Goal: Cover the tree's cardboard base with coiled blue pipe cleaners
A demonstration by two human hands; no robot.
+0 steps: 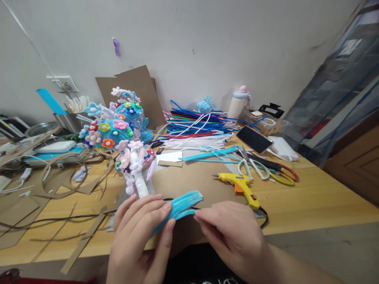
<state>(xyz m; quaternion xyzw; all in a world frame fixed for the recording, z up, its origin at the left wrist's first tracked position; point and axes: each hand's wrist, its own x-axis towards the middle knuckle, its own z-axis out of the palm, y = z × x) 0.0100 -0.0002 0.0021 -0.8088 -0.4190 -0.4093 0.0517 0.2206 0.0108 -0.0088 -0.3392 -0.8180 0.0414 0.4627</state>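
My left hand point(145, 228) is closed around a flat bundle of light-blue pipe cleaners point(185, 202), thumb below and fingers on top. The bundle points up and to the right over the front of the table. With a pinch, my right hand point(233, 228) grips the tip of the lowest blue strand, which stands slightly apart from the others. Just behind my left hand is the white-wrapped stem point(141, 186) of a piece covered in fuzzy flowers point(111, 130). A yellow hot glue gun point(241, 183) lies beyond my right hand.
Scissors point(251, 167) lie behind the glue gun, near a phone point(254, 139). A pile of coloured pipe cleaners point(198, 126) and a bottle point(237, 103) stand along the wall. Cardboard scraps point(85, 238) and a black cable point(59, 219) spread over the left side.
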